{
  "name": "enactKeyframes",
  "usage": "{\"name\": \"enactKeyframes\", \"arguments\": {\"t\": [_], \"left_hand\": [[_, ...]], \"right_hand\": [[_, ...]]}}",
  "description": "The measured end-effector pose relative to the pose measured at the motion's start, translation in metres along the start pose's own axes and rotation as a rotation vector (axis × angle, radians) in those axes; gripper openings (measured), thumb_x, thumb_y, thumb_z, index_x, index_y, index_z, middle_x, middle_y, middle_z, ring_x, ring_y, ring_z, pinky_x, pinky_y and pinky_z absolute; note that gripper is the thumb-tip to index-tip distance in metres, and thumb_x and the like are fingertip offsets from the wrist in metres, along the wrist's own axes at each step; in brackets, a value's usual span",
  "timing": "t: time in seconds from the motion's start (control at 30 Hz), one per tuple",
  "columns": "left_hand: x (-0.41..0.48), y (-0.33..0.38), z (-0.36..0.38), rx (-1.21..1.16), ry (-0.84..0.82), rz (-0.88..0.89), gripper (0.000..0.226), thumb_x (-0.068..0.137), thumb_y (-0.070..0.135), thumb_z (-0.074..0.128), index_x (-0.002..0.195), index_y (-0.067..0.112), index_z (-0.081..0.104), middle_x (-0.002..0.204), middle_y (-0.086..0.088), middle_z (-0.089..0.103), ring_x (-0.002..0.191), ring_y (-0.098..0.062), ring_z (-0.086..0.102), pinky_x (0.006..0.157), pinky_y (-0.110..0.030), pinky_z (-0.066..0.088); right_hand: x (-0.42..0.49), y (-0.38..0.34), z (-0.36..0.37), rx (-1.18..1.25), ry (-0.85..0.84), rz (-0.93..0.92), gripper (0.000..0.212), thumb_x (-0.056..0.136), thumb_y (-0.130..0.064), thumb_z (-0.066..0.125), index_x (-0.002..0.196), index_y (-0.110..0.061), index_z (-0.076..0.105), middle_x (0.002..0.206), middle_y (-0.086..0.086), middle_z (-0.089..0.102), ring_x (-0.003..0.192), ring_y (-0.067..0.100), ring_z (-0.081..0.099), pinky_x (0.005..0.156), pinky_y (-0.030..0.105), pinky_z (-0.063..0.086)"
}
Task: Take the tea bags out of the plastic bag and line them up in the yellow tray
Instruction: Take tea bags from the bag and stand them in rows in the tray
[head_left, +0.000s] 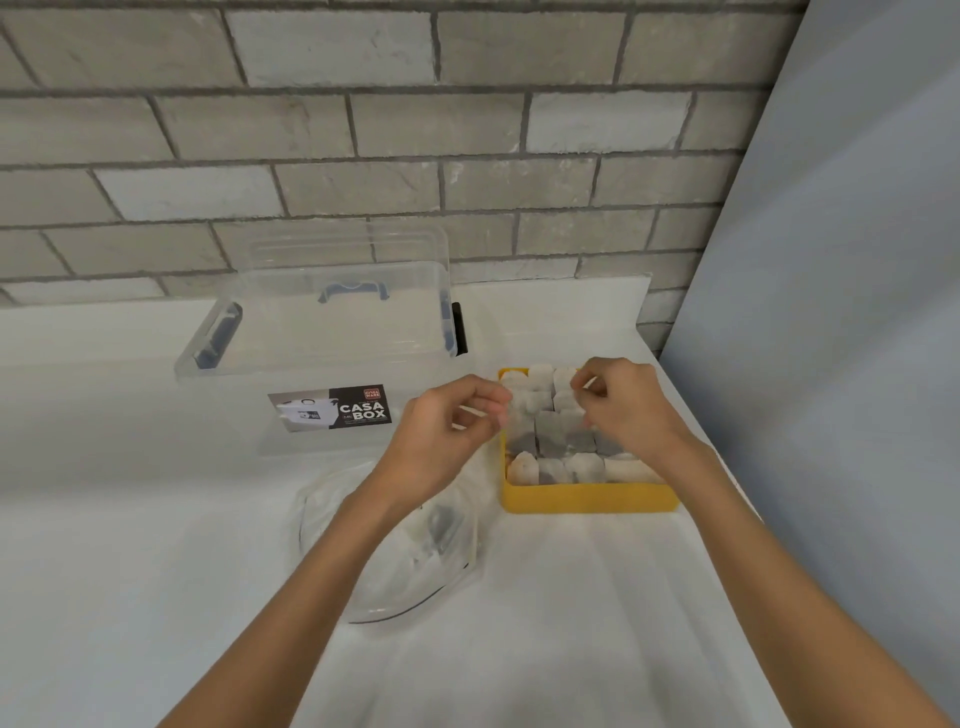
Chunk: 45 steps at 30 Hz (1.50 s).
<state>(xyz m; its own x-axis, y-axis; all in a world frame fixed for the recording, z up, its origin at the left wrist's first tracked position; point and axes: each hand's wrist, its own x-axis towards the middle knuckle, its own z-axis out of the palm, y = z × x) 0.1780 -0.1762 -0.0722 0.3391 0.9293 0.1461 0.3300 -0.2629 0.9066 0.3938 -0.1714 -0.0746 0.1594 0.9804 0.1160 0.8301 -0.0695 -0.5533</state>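
Counter (597, 597) white, grey brick wall (363, 130) behind. Yellow tray (587, 500) sits right of centre, near the counter's right edge. Tea bags (558, 439) fill most of it, standing in rows side by side, pale paper with dark contents showing through. Both hands over the tray. Left hand (447, 426) at the tray's left wall, fingers curled, thumb and fingertips pinching the top edge of one tea bag (521, 423), which hangs upright just inside that wall. Right hand (626, 408) over the back rows, fingers curled, tips drawn together above the bags there; blur hides whether they grip anything, cannot tell. Plastic bag (415, 571) lies flat on the counter, just left of the tray and partly under the left forearm; a few tea bags show through it, dark patches, count unclear. Behind it, a clear box (332, 338) with blue-grey clips, open; black label (332, 413) on its front reads CASA BOX. A clear lid (348, 249) stands behind the box against the wall.
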Motion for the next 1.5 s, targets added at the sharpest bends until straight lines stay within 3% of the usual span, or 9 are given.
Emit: {"name": "enactKeyframes", "arguments": {"t": [0.07,0.23,0.4,0.63,0.77,0.9,1.13,1.3,1.5], "left_hand": [[-0.016,-0.005,-0.021,-0.007,-0.036,-0.047,0.012,0.087,0.008,0.066,0.094,0.016,0.071,0.084,0.002,0.072,0.082,-0.012,0.066,0.079,-0.022,0.051],[-0.051,-0.038,-0.063,0.193,-0.319,-0.254,0.022,0.085,-0.003,0.057,0.086,0.012,0.072,0.079,-0.005,0.072,0.072,-0.008,0.064,0.065,-0.015,0.048],[-0.057,-0.095,-0.052,0.562,-0.281,-0.189,0.025,0.083,-0.004,0.057,0.095,0.015,0.070,0.093,-0.001,0.068,0.086,-0.015,0.063,0.077,-0.018,0.048],[-0.062,-0.123,-0.027,0.604,-0.322,-0.119,0.059,0.077,0.033,0.072,0.130,0.025,0.050,0.115,0.001,0.045,0.111,-0.019,0.047,0.093,-0.024,0.041],[-0.067,-0.119,-0.024,0.791,-0.379,-0.100,0.072,0.079,0.048,0.066,0.140,0.033,0.032,0.128,0.001,0.031,0.114,-0.022,0.034,0.088,-0.039,0.042],[-0.069,-0.119,-0.015,0.903,-0.323,-0.048,0.069,0.081,0.059,0.055,0.140,0.039,0.027,0.129,0.004,0.030,0.111,-0.023,0.034,0.083,-0.039,0.039],[-0.067,-0.122,-0.021,0.741,-0.272,-0.020,0.050,0.082,0.052,0.062,0.128,0.039,0.048,0.122,0.009,0.040,0.110,-0.018,0.037,0.089,-0.038,0.038],[-0.068,-0.128,-0.035,0.530,-0.233,0.012,0.025,0.085,0.032,0.067,0.110,0.026,0.067,0.102,0.004,0.053,0.099,-0.020,0.051,0.084,-0.036,0.046],[-0.068,-0.119,-0.053,0.349,-0.123,-0.031,0.011,0.088,0.021,0.066,0.098,0.018,0.069,0.083,0.005,0.059,0.080,-0.010,0.052,0.069,-0.010,0.036]], "right_hand": [[-0.014,-0.025,0.000,0.093,-0.042,-0.025,0.015,0.091,-0.008,0.053,0.092,-0.014,0.066,0.073,-0.001,0.065,0.069,0.017,0.067,0.057,0.011,0.048],[-0.055,-0.068,0.034,0.244,-0.338,-0.050,0.012,0.088,-0.010,0.056,0.091,-0.016,0.066,0.068,-0.005,0.060,0.064,0.016,0.061,0.065,0.031,0.053],[-0.088,-0.083,0.084,-0.022,-0.383,-0.143,0.019,0.094,-0.021,0.052,0.110,-0.020,0.061,0.103,0.004,0.050,0.100,0.022,0.054,0.079,0.026,0.041],[-0.106,-0.087,0.129,-0.088,-0.354,0.111,0.048,0.085,-0.028,0.067,0.125,-0.017,0.043,0.125,0.010,0.024,0.106,0.036,0.052,0.094,0.039,0.047],[-0.108,-0.087,0.138,0.035,-0.336,0.172,0.045,0.082,-0.013,0.065,0.123,-0.017,0.047,0.121,0.010,0.040,0.100,0.028,0.055,0.086,0.029,0.048],[-0.106,-0.088,0.132,0.183,-0.252,0.166,0.043,0.079,-0.001,0.060,0.119,-0.018,0.054,0.106,0.003,0.059,0.088,0.013,0.053,0.061,0.005,0.041],[-0.101,-0.085,0.122,0.125,-0.255,0.173,0.045,0.083,-0.002,0.055,0.124,-0.021,0.052,0.102,0.008,0.057,0.081,0.015,0.049,0.053,0.007,0.039],[-0.101,-0.087,0.118,0.086,-0.251,0.173,0.047,0.086,0.001,0.052,0.129,-0.017,0.049,0.100,0.006,0.052,0.088,0.017,0.048,0.071,0.018,0.039],[-0.100,-0.085,0.117,0.047,-0.293,0.184,0.053,0.086,0.003,0.048,0.135,-0.016,0.044,0.108,0.009,0.051,0.095,0.017,0.047,0.078,0.021,0.041]]}}
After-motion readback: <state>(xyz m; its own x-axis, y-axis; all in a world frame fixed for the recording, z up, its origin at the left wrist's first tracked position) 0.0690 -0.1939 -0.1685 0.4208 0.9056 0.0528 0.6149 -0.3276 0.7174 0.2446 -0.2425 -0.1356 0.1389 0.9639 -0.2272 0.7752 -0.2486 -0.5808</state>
